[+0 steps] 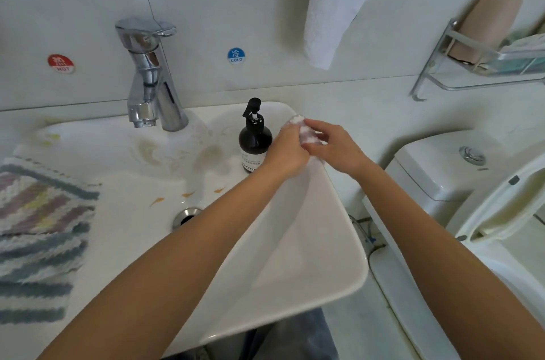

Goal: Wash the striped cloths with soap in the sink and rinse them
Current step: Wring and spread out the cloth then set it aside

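Striped cloths (38,230), grey, mauve and pale yellow bands, lie folded in a pile on the sink's (330,247) rim far to the left of my left hand (287,153), well apart from both hands. I see both hands together at the far right corner of the sink, fingers curled round a small whitish, faintly pink wad (306,132); I cannot tell whether it is cloth or soap. My right hand (333,150) pinches its upper edge while the left grips it from below.

Just left of my left hand, touching or nearly touching it, stands a dark pump bottle (254,141) with a black nozzle; its pale label shows only partial letters I cannot read fully. Further left and beyond the hands rises the chrome tap (150,76). Nearer to me than the hands, lower left, is the drain (187,216), with orange fish-like marks on the basin beside it.

On the wall tiles left of the tap is a red round sticker (61,63) reading "HOT"; between tap and hands, higher up, a blue one (236,56) reads "COLD". A white towel (339,5) hangs above my hands. To the right of my right hand are a metal wall rack (442,64) and a toilet cistern (436,165).
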The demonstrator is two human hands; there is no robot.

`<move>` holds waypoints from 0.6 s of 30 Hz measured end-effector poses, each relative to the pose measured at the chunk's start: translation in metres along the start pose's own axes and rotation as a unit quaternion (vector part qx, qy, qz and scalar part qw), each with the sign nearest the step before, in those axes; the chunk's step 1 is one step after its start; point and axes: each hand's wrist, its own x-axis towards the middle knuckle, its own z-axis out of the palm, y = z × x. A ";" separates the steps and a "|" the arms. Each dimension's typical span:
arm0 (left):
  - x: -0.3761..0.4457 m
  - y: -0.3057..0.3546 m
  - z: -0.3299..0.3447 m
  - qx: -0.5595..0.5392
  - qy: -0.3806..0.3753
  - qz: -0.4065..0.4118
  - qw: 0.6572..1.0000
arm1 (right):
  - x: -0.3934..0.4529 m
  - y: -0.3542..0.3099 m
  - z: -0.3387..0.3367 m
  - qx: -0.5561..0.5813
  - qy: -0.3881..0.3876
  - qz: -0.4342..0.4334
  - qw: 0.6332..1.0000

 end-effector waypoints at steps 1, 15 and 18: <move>0.005 0.005 -0.003 -0.006 0.005 -0.011 1.000 | 0.007 -0.001 0.000 0.009 0.000 -0.004 1.000; -0.014 0.017 -0.026 0.023 -0.017 0.026 0.999 | -0.005 -0.018 -0.001 -0.067 0.048 -0.050 0.995; -0.048 0.013 -0.045 0.065 -0.046 0.056 0.995 | -0.028 -0.028 -0.004 -0.102 0.047 -0.081 0.990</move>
